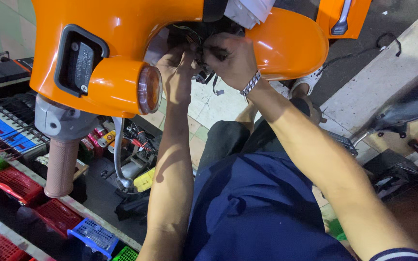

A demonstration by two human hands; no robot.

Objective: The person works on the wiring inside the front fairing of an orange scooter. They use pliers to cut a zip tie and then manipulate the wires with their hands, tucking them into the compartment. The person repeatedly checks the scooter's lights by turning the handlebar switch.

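Below you lies a pale tiled workshop floor (218, 104), with red, blue and green plastic baskets (93, 235) along the left. Your left hand (177, 72) and right hand (228, 58) both pinch dark wiring (204, 58) inside the orange scooter headset (122, 43) overhead.

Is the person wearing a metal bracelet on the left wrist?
No, the silver metal chain bracelet sits on the right wrist, just behind the right hand working in the orange scooter headset.

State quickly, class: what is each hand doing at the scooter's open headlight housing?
Left hand: fingers curled into the wiring; grip cannot be told.
Right hand: closed on the wiring.
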